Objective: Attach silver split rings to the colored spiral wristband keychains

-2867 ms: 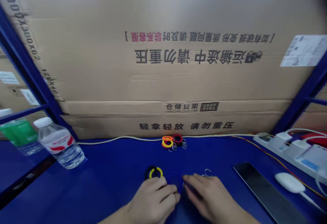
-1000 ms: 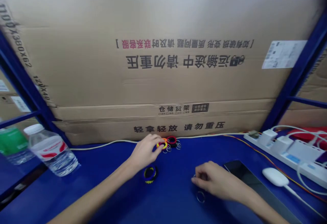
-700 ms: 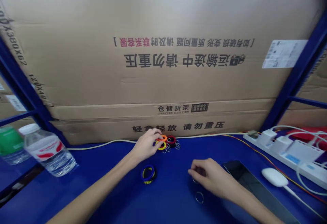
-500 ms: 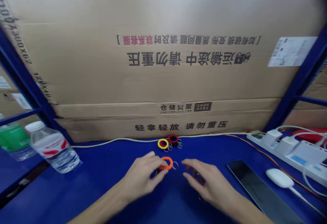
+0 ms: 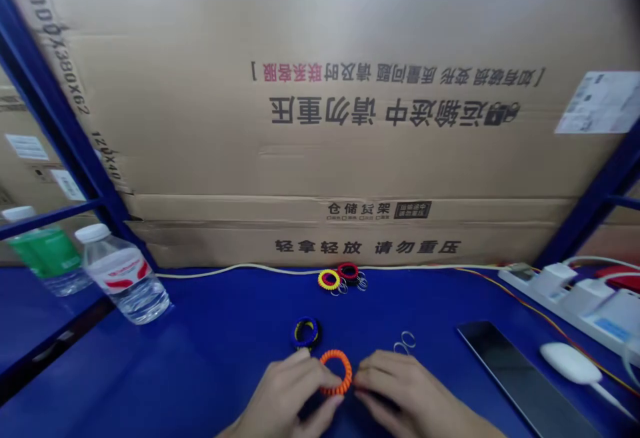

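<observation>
My left hand (image 5: 300,388) pinches an orange spiral coil wristband (image 5: 346,365) at its left side, holding it low over the table. At the band's right edge, my right hand (image 5: 400,385) has its fingertips drawn together; its metal ring is not visible now, and what these fingers hold is hidden. Just beyond my left hand lies a blue coil wristband (image 5: 305,333), with a dark and yellow one partly under it. Two metal split rings (image 5: 404,342) lie beyond my right hand.
Farther back are a yellow coil wristband (image 5: 329,279) and a red coil wristband (image 5: 347,271) with metal rings. A phone (image 5: 520,378), white mouse-like device (image 5: 570,363) and power strip (image 5: 575,305) are at right. Water bottle (image 5: 125,275) stands left; large carton (image 5: 350,165) behind.
Both hands have come nearer to me, and my right hand has closed in on the orange wristband's right edge. The blue wristband and loose rings now show; the view has shifted slightly.
</observation>
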### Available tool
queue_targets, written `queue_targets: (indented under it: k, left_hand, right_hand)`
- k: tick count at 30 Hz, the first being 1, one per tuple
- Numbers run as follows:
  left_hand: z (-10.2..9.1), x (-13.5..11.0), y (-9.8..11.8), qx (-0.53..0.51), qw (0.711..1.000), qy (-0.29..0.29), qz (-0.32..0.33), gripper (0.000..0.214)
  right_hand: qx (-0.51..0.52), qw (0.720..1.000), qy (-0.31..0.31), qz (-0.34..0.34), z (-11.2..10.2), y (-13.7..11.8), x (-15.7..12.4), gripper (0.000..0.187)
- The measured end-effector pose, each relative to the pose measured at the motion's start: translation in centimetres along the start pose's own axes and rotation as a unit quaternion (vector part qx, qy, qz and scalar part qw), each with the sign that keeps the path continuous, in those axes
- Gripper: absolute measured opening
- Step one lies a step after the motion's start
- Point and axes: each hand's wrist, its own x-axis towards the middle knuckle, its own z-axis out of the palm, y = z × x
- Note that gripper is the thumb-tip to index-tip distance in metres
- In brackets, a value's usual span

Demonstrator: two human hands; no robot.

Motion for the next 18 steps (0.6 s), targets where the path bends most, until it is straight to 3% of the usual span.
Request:
queue_targets:
  k: [9,12,15,18]
  left_hand:
    - [0.8,-0.2,0.9,-0.035,0.995,0.011,-0.097,0.007]
    - [0.8,-0.2,1.0,-0.028,0.994,0.009,-0.105,0.007]
    - [0.9,-0.2,0.8,-0.018,0.996,0.015,-0.083,0.008]
    - [0.9,-0.2,0.5,0.018,1.0,0.016,-0.009,0.007]
  right_hand:
    - [-0.066,0.997,-0.007,-0.027,-0.2,-0.5,-0.4,0.027]
    - [-0.026,0.999,0.003,-0.03,0.0,-0.9,-0.2,0.026]
    - [0.063,0.997,0.048,0.003,0.5,-1.0,0.1,0.018]
    - [0.158,0.976,0.102,0.109,1.1,-0.7,0.3,0.013]
